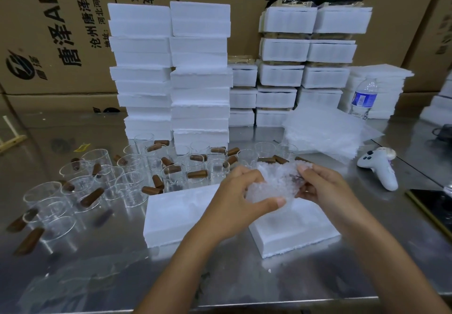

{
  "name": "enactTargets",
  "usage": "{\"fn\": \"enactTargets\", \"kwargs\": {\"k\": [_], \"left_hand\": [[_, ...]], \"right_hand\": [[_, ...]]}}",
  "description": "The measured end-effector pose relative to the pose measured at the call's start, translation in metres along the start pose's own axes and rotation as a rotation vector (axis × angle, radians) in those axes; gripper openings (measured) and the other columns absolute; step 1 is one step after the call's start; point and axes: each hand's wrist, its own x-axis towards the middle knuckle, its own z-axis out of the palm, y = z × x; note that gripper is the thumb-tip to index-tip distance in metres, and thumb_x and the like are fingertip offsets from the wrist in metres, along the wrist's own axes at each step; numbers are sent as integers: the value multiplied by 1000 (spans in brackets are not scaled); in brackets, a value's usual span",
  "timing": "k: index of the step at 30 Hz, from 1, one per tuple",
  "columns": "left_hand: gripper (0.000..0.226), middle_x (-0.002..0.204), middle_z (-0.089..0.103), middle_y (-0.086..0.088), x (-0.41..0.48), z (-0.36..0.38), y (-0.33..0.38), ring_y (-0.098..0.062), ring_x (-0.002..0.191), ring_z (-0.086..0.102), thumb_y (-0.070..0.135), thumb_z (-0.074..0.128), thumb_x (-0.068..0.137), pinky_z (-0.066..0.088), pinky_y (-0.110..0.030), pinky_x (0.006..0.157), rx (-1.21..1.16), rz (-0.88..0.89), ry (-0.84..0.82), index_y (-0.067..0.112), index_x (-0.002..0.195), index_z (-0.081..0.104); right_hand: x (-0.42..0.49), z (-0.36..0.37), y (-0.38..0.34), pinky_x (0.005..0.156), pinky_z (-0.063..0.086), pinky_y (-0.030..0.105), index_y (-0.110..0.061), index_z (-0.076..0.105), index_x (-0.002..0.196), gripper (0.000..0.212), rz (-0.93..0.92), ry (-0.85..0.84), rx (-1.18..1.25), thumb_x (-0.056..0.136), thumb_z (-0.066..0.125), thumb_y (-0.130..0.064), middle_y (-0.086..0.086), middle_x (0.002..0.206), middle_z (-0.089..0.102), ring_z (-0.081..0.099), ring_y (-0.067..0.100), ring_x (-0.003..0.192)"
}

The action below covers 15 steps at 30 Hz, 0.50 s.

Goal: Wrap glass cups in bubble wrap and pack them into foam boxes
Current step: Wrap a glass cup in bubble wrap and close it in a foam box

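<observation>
The bubble-wrapped cup (274,182) was held above the foam box (305,236), clasped by curled fingers of left hand (238,192) and right hand (324,187); loose ends were best tucked tight

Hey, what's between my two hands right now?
A crumpled bundle of bubble wrap fills the gap in the head view; the left hand and right hand both grip it. What it holds inside is unclear.
</observation>
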Motion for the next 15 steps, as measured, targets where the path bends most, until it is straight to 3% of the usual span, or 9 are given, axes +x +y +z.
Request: {"fn": "enactTargets", "kwargs": {"k": [3,6,10,15], "left_hand": [[31,101,59,36,-2,-1,-1,13,101,54,77,47,71,40,-6,85,-90,-32,-202,54,83,63],[39,109,59,39,-8,-3,-7,15,104,54,72,33,80,39,-13,92,-219,-91,-168,57,95,66],[25,110,64,27,-10,-2,-15,4,109,58,62,46,82,43,-22,95,-198,-63,-64,55,97,65],[16,111,59,31,-12,2,-22,12,105,53,47,48,91,42,-15,89,-53,-65,-51,50,99,61]], "right_hand": [[-2,-14,6,74,53,30,8,63,95,28,5,27,-33,97,46,-14,29,88,62,58,31,79],[-7,-23,12,76,49,31,-2,64,84,25,36,32,-16,97,46,-13,14,74,61,54,24,72],[-7,-24,20,68,49,24,-5,63,83,24,37,38,-14,97,44,-11,7,67,60,52,18,65],[-2,-18,26,73,48,26,-2,63,94,22,-7,-59,-142,98,43,-10,6,75,66,59,13,66]]}}
